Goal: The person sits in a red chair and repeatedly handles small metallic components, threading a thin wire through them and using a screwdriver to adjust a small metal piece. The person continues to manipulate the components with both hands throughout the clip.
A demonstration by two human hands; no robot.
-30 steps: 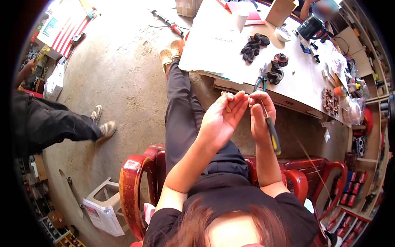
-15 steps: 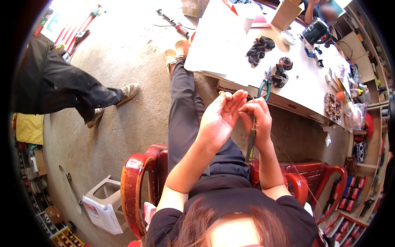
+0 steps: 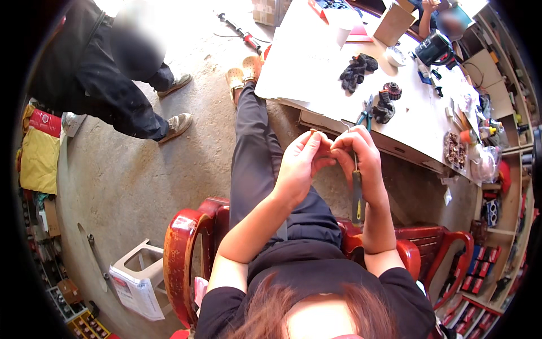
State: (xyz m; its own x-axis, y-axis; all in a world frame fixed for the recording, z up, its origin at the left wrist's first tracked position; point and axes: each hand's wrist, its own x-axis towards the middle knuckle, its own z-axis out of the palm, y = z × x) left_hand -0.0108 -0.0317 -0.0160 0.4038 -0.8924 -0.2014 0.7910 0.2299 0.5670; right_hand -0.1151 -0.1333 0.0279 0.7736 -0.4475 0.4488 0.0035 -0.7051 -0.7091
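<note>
My left hand point(image 3: 298, 169) is closed, thumb against fingers, on a small orange-brown piece point(image 3: 314, 131) whose tip shows above the fingertips. Right beside it, with fingertips almost touching, my right hand point(image 3: 364, 161) is curled around a slim hand tool point(image 3: 357, 198). The tool's dark handle with a yellow mark hangs down below the palm. A thin bent metal bit point(image 3: 345, 124) shows above my right fingers; I cannot tell whether it belongs to the tool. Just beyond that hand, teal-handled pliers point(image 3: 366, 113) lie at the table's edge.
The white table point(image 3: 299, 62) bears dark gloves point(image 3: 357, 70), a tape roll point(image 3: 395, 55), a black power tool point(image 3: 433, 48) and a tray of small brown parts point(image 3: 454, 147). Red wooden chair arms point(image 3: 183, 254) flank me. A stool point(image 3: 141, 263) and a standing person point(image 3: 107, 85) are left.
My left palm, which lay open and upturned with the small piece on it, has closed into a pinch. The right hand's tool has shifted right. The person at left has moved and bends forward.
</note>
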